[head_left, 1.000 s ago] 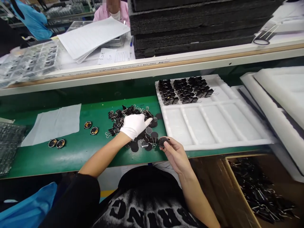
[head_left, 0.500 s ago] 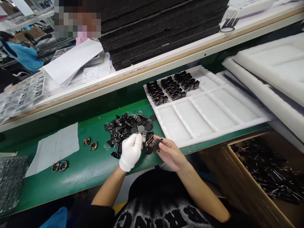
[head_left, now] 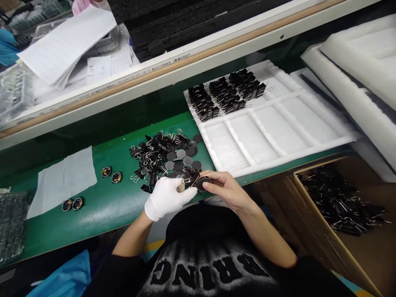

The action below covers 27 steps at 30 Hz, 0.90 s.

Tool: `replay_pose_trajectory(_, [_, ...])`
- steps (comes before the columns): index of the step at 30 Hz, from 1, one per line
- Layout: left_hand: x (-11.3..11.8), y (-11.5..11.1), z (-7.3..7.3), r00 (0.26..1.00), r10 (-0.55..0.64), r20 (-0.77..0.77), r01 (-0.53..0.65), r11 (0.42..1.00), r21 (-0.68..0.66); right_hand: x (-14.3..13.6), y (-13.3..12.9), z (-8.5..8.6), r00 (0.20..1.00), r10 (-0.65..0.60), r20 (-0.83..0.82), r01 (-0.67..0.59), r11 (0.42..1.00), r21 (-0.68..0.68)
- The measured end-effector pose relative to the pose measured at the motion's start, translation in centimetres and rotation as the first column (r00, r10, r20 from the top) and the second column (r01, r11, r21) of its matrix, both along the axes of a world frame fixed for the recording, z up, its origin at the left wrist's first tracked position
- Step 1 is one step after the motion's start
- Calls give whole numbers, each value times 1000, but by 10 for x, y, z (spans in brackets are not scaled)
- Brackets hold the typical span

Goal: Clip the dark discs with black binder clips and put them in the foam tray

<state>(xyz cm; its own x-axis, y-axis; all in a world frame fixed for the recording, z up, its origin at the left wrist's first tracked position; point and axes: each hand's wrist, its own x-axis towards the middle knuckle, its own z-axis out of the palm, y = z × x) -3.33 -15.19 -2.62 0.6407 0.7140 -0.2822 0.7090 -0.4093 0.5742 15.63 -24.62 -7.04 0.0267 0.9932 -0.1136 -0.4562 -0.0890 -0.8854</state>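
Note:
In a white glove, my left hand (head_left: 168, 196) has its thumb and fingers around the near side of a black binder clip (head_left: 191, 178). The bare right hand (head_left: 227, 187) pinches a round black piece (head_left: 203, 183) between thumb and fingers, touching the clip. Just beyond both hands lie a heap of black binder clips (head_left: 151, 154) and loose dark discs (head_left: 177, 166) on the green table (head_left: 117, 214). Several round pieces with gold-coloured centres (head_left: 116, 177) lie to the left.
A white foam tray (head_left: 262, 140) holds rows of clips (head_left: 224, 93) at the back right. More foam trays (head_left: 365, 82) are stacked right. A cardboard box (head_left: 328, 231) of clips stands low right. A white sheet (head_left: 63, 179) and clear plastic trays (head_left: 12, 225) lie left.
The camera view has shifted. My left hand's fingers have gone from a closed fist to a wider thumb-and-finger hold at the clip, which sits closer against the round piece.

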Motion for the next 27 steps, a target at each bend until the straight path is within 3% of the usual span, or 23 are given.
replay_pose_trajectory(5, [-4, -3, -3, 995, -92, 24, 95, 970, -225, 7, -5, -2, 993, 88, 74, -81, 993, -82])
replay_pose_trajectory(19, [-12, -8, -3, 997, 7, 72, 0, 994, -106, 7, 5, 11, 979, 132, 156, -128, 991, -34])
replay_pose_trajectory(27, [-12, -14, -4, 996, -79, 37, 80, 996, -25, 8, 5, 14, 970, 183, 160, -175, 983, -62])
